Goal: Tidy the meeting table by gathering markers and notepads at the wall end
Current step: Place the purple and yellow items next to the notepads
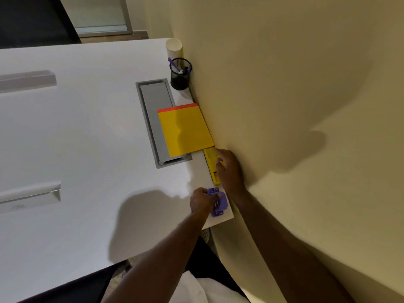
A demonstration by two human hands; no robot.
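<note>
Right hand (229, 169) lay with fingers extended on the small yellow pad (211, 165), against the wall just below the large yellow notepad (184, 130); left hand (202, 202) clasped a purple clip (218, 203) — light, rigid, probably best taken by its edges.

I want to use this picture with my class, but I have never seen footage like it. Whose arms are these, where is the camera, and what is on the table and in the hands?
There is no machine here: a person wears one camera on the head, looking down at their own hands. The white table meets a yellowish wall. Along the wall stand a rolled white paper tube and a black mesh pen cup with pens, then a yellow notepad with a red top edge, partly covering a grey cable tray. The right hand rests on a small yellow item. The left hand grips a purple plastic object; I cannot tell what it is.
</note>
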